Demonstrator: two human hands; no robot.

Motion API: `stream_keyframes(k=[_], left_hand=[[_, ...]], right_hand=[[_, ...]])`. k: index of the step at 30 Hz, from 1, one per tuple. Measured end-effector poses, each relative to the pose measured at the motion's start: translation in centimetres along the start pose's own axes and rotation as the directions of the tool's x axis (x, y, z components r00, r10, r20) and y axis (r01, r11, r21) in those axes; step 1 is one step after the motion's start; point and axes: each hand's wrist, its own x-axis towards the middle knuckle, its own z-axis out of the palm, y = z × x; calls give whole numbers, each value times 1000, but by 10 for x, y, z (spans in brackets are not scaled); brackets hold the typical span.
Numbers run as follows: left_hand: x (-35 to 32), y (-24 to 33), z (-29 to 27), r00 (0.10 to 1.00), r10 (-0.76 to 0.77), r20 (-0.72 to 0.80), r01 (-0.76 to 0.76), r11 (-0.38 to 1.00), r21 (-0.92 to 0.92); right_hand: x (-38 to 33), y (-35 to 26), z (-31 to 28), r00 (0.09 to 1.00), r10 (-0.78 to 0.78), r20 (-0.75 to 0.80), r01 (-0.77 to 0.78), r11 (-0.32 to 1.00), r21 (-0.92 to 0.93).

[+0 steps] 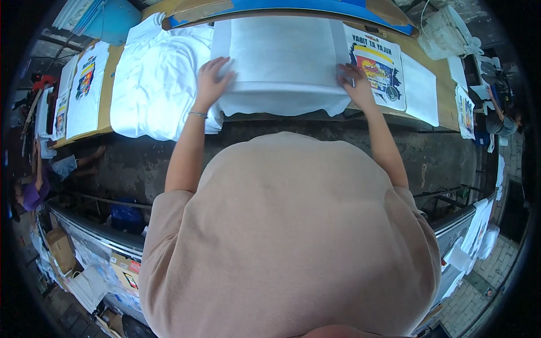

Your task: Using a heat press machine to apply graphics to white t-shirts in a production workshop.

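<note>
Left hand (215, 79) and right hand (356, 83) set well apart, I work at opposite sides of the white cloth (282, 56) spread across the worktop (447, 97) before me; I cannot tell whether either pinches it. Even, light tension should keep its front fold (282, 86) straight.

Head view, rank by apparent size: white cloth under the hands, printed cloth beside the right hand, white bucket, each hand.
White cloth
Printed cloth
White bucket
Left hand and right hand: too alike to rank

cloth (282, 53): plain white | wearer's top (293, 236): beige | tabletop (447, 96): tan
</note>
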Motion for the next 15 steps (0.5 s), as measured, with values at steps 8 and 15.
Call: stream_keyframes(k=[8, 15], left_hand=[[-12, 18, 7, 995, 5, -102, 14, 984, 177], [-8, 36, -4, 993, -38, -107, 57, 982, 178]], right_hand=[[-6, -35, 10, 997, 72, 0, -70, 976, -204], [-18, -4, 14, 998, 53, -27, -56, 987, -149]])
